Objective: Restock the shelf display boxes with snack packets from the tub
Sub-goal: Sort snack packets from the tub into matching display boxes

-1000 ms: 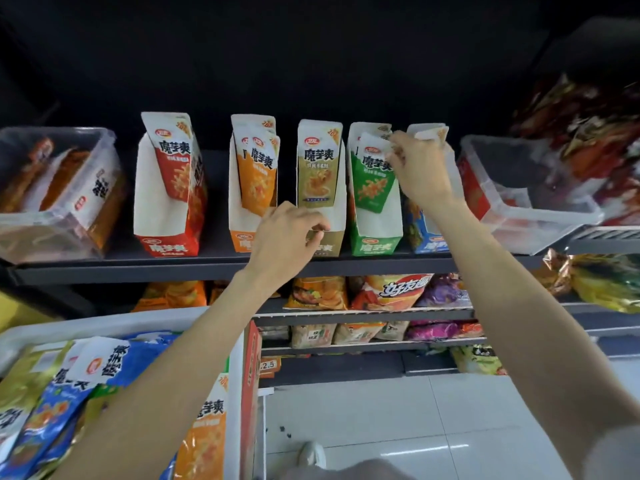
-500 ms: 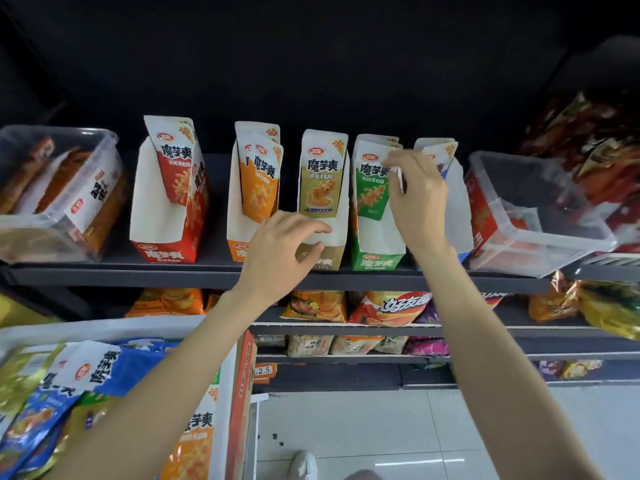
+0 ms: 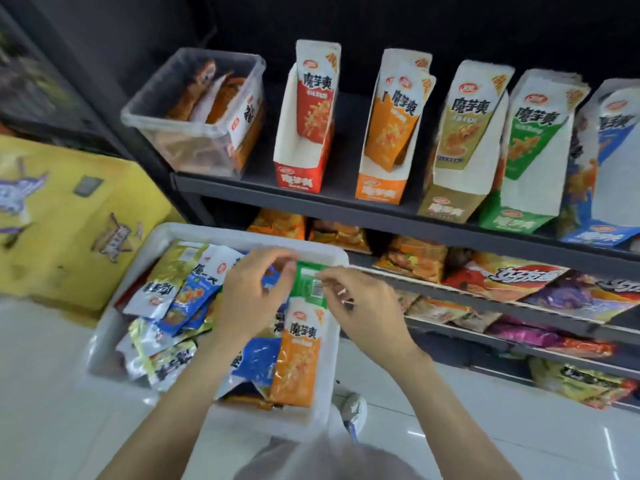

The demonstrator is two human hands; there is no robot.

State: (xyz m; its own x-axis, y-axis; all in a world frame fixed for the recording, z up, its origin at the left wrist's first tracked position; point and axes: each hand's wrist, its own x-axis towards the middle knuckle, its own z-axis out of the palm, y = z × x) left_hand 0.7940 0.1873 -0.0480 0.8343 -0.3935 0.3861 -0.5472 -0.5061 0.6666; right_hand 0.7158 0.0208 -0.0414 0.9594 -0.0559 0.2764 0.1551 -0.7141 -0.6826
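Green packet over the white tub, pinched at its edges between left hand and right hand, fingers curled. Could slip back among loose packets if grip stays shallow, or land in a wrong-coloured box; green display box well apart on the shelf.

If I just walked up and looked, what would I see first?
Probably the two hands, left hand and right hand, meeting over the white tub of snack packets, both at a green packet with an orange packet just below it. Next, the row of tall display boxes on the top shelf: red, orange, tan, green and blue.
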